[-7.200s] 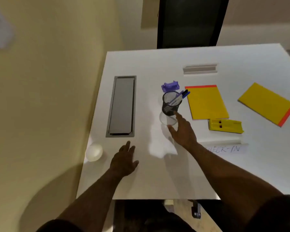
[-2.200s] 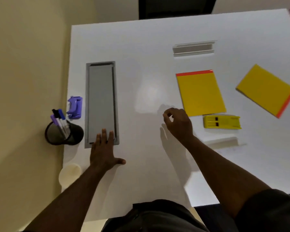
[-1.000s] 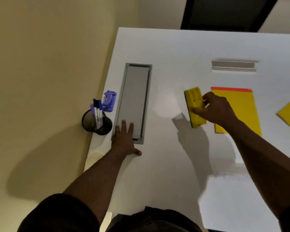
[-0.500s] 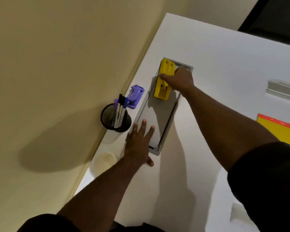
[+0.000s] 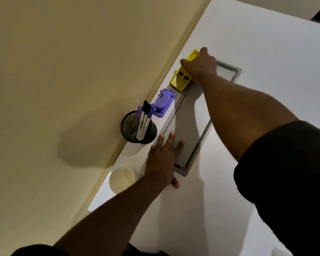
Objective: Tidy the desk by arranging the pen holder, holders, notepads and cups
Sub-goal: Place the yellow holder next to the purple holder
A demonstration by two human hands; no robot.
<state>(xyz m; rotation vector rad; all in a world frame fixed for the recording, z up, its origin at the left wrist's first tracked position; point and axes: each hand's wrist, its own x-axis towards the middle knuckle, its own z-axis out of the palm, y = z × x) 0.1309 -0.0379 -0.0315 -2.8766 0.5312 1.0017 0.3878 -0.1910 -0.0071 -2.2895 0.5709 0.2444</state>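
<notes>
My right hand (image 5: 199,66) grips the yellow holder (image 5: 180,80) at the desk's left edge, just beyond the purple holder (image 5: 163,103). The yellow holder lies partly on the rim of the grey cable tray (image 5: 192,126). A black mesh pen holder (image 5: 138,129) with several pens stands nearer, in line with both holders along the edge. A white paper cup (image 5: 121,180) sits nearest, also at the edge. My left hand (image 5: 163,159) lies flat, fingers spread, across the near end of the cable tray. A clear cup is faintly visible between the pen holder and the paper cup.
The white desk (image 5: 257,52) runs along a cream wall (image 5: 63,71) on the left. The notepads are out of view to the right. A dark sleeve covers my right upper arm.
My right hand has carried the yellow holder from beside the notepad across the cable tray to the desk's left edge, beyond the purple holder. My left hand stayed flat on the tray.
</notes>
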